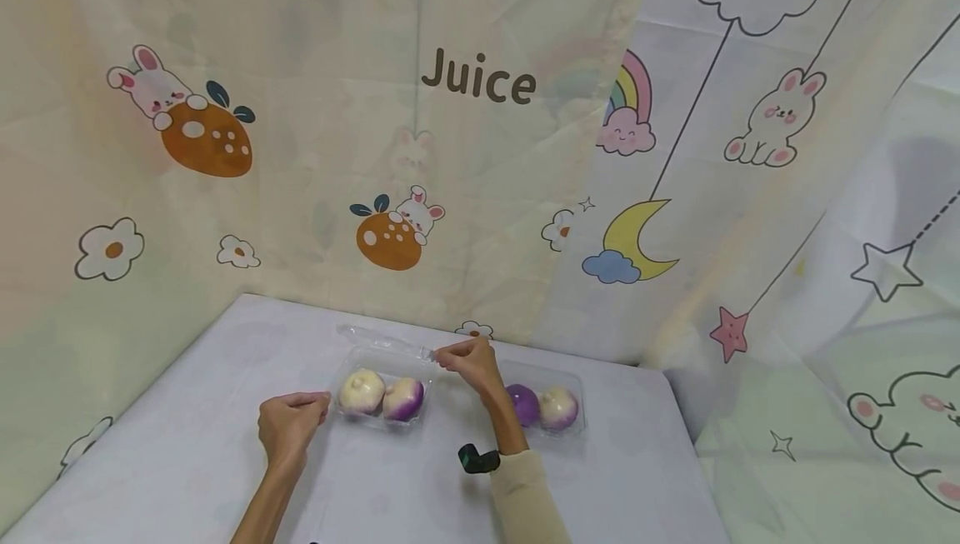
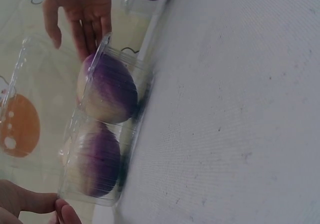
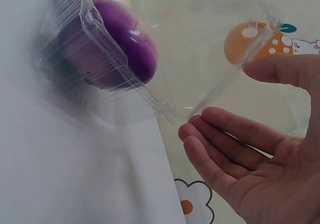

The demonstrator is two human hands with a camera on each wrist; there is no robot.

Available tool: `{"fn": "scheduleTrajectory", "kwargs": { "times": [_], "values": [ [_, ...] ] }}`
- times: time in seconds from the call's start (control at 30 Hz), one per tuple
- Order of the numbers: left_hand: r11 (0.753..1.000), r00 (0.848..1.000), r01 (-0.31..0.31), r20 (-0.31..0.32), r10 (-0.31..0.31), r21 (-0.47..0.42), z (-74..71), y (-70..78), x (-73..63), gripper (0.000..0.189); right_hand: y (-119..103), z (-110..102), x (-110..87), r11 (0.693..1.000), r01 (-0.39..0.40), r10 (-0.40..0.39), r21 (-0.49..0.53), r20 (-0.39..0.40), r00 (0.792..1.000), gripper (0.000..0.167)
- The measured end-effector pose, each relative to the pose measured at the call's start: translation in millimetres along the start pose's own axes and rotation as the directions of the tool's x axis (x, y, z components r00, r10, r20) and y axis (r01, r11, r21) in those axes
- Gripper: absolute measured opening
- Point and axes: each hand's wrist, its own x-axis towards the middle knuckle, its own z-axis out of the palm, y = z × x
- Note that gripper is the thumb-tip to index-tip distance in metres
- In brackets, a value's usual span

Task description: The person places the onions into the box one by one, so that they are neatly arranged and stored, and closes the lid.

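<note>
A clear plastic clamshell box point(image 1: 382, 423) holds two purple-and-white turnips point(image 1: 362, 391), its transparent lid point(image 1: 386, 342) raised at the back. My left hand point(image 1: 288, 426) pinches the box's near corner between thumb and index finger, as the left wrist view point(image 2: 35, 204) of that hand shows. On the other side, my right hand point(image 1: 472, 365) reaches to the lid. In the right wrist view, the right thumb point(image 3: 272, 70) touches the lid's side edge, while the extended fingers point(image 3: 240, 134) lie at the hinge corner with a gap from the thumb.
A second clear box point(image 1: 577, 427) with two turnips point(image 1: 558, 407) stands to the right, partly hidden behind my right forearm. Both boxes are on a white-covered table point(image 1: 405, 494). Printed curtains point(image 1: 315, 152) hang close behind the table's back edge.
</note>
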Motion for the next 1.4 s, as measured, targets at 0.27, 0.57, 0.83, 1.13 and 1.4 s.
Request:
{"fn": "scheduleTrajectory", "kwargs": {
  "times": [0.27, 0.57, 0.83, 1.13, 1.4],
  "values": [
    [1.0, 1.0, 0.003, 0.001, -0.003, -0.002, -0.7, -1.9, -0.7, 0.016, 4, 1, -2.8, 0.999, -0.009, 0.009, -0.032, 0.006, 1.0, 0.03],
    [1.0, 1.0, -0.006, 0.0, 0.006, -0.017, -0.8, -4.5, -1.1, 0.016, 4, 3, -6.5, 0.998, -0.029, 0.029, -0.055, -0.003, 1.0, 0.03],
    [0.999, 0.999, -0.031, 0.018, 0.031, -0.035, -1.4, -7.0, -0.9, 0.016, 10, 4, -8.8, 0.998, 0.032, -0.032, -0.053, 0.007, 0.999, 0.031],
    [0.999, 1.0, -0.016, 0.002, 0.016, -0.044, 0.1, -6.5, -0.3, 0.015, 8, 5, -10.7, 0.993, 0.081, -0.081, -0.091, 0.004, 0.997, 0.034],
    [1.0, 1.0, -0.013, -0.007, 0.013, -0.026, 1.4, -4.8, 0.1, 0.015, 5, 6, -14.2, 0.981, 0.126, -0.128, -0.146, -0.002, 0.992, 0.035]
  ]
}}
